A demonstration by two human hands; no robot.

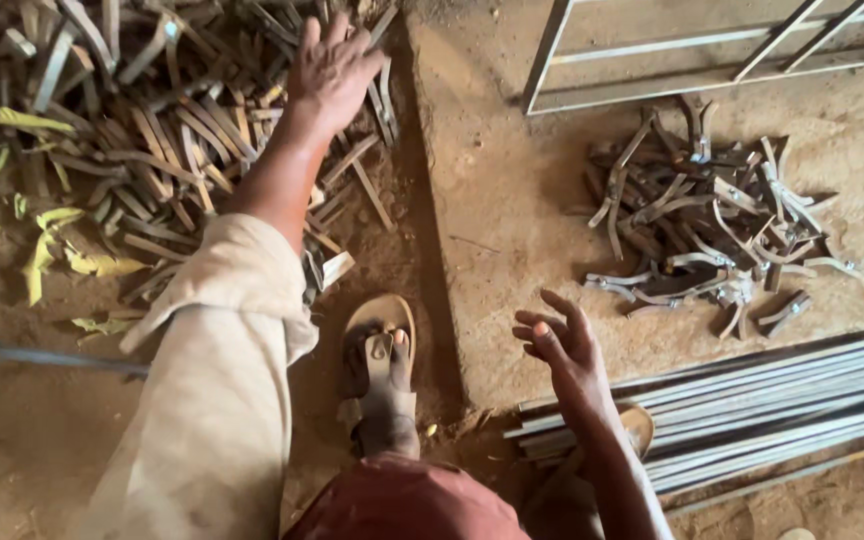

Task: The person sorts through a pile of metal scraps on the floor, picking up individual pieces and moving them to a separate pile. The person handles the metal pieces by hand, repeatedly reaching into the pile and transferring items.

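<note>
While left hand [332, 65] rests spread on scrap pile [132, 130], right hand [562, 345] hangs open, empty; bent pieces [712, 220], rods [752, 400] nearby.

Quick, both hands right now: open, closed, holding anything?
Left hand: open, fingers spread, pressed down on the pile of flat metal strips; whether it grips one cannot be told.
Right hand: open, fingers loosely curled, empty, above the dirt floor.

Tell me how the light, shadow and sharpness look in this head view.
Head view: soft, warm, even light with no glare; a dark shadow band runs along the floor step; the left hand over the pile of metal strips is slightly smeared, the right hand crisper; the edges bow a little from the wide lens.
</note>
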